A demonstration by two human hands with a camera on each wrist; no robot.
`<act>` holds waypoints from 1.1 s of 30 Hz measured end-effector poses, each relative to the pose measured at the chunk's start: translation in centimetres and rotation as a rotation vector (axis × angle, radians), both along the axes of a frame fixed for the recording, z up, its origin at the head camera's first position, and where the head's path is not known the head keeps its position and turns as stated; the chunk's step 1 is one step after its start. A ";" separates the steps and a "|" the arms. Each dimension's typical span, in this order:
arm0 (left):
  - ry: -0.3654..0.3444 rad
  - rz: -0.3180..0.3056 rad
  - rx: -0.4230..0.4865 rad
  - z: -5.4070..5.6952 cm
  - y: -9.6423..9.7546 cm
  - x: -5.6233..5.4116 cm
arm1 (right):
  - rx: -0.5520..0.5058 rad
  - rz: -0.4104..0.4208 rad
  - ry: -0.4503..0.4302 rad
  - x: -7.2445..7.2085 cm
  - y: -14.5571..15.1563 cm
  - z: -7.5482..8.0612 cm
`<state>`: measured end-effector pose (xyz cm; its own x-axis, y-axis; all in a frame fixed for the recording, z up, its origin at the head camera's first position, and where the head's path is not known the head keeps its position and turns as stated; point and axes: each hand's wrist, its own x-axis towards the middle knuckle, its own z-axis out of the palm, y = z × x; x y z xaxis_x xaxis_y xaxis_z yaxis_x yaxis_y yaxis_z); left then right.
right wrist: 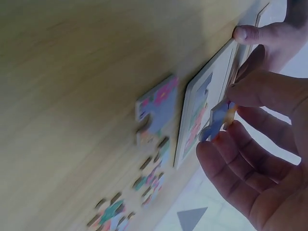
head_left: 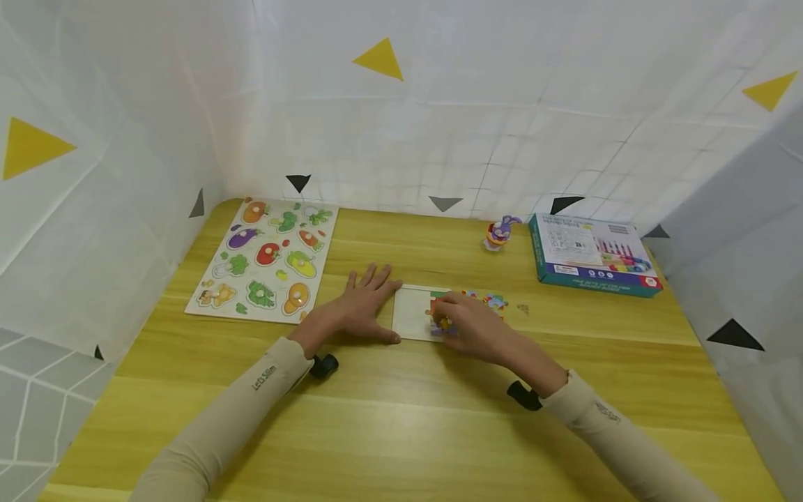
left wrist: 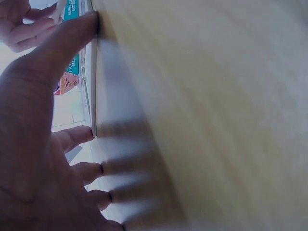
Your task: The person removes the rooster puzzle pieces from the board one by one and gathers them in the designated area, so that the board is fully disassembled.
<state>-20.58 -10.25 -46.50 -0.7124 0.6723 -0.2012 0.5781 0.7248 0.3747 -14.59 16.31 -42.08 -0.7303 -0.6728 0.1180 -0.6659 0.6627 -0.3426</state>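
Observation:
A white puzzle tray (head_left: pixel 410 314) lies on the table between the hands, with colourful joined pieces in its right part. My left hand (head_left: pixel 360 310) rests at the tray's left edge, fingers spread; the thumb (left wrist: pixel 77 31) touches the tray's rim in the left wrist view. Above the tray, my right hand (head_left: pixel 473 328) pinches a jigsaw piece (right wrist: pixel 220 117) with blue and orange print between thumb and fingers. Loose jigsaw pieces (right wrist: pixel 161 103) lie beside the tray in the right wrist view. In the head view the right hand partly covers the tray and pieces.
A vegetable peg puzzle board (head_left: pixel 282 272) lies at the back left. A purple rabbit figure (head_left: pixel 500 233) stands at the back, and a teal-edged box (head_left: pixel 592 254) lies at the back right. White sheeting (head_left: pixel 401 139) borders the wooden table (head_left: pixel 376 432).

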 end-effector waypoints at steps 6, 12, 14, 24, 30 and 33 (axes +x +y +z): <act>0.001 -0.001 -0.001 0.1 0.0 -0.1 | 0.015 -0.051 -0.042 -0.2 1.6 0.3; -0.001 0.000 -0.012 0.2 0.1 -0.1 | 0.009 -0.069 -0.013 -0.1 3.0 0.3; 0.001 -0.001 -0.008 0.1 0.1 -0.1 | 0.011 -0.073 -0.008 0.1 3.4 0.2; -0.010 0.004 0.005 0.1 0.0 0.1 | 0.033 -0.103 -0.001 1.1 5.4 -0.3; -0.005 -0.001 0.011 0.1 -0.1 0.1 | 0.053 -0.119 -0.003 1.4 6.2 -0.3; 0.001 -0.002 0.005 0.1 -0.1 0.0 | 0.054 -0.118 0.005 1.5 6.4 -0.3</act>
